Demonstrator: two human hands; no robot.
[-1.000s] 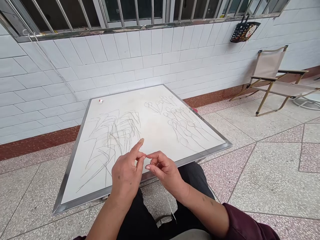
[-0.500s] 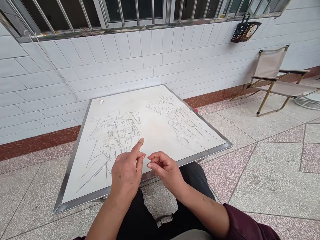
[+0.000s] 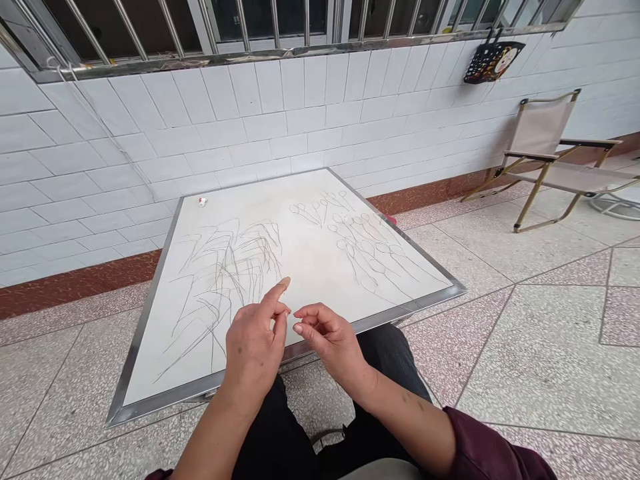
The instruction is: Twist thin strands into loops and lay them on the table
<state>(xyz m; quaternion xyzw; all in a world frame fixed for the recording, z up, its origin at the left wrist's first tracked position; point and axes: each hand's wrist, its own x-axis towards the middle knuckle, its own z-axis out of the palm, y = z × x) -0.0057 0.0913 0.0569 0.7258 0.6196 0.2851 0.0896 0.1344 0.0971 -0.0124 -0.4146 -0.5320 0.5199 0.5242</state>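
My left hand [image 3: 254,347] is over the near edge of a white table [image 3: 310,267], its thumb tip pressed towards a bent finger and its index finger stretched out. Facing it, a small gap away, my right hand [image 3: 341,348] has its thumb and index finger brought together in a pinch. Whatever lies between the fingertips is too fine to make out. Thin dark bent strands [image 3: 235,267], like wire, lie in a tangle on the table's left half. On the right half lie similar strands with looped ends [image 3: 370,250].
A small red-and-white item [image 3: 203,202] sits at the table's far left corner. Behind stands a white tiled wall [image 3: 250,133] under a barred window. To the right are a folding chair [image 3: 543,143] and a hanging black basket [image 3: 493,62]. My legs are under the near edge.
Both hands keep nearly the same pose. My left hand has shifted very slightly right, so the fingertips are a little closer together. The strands on the table have not moved.
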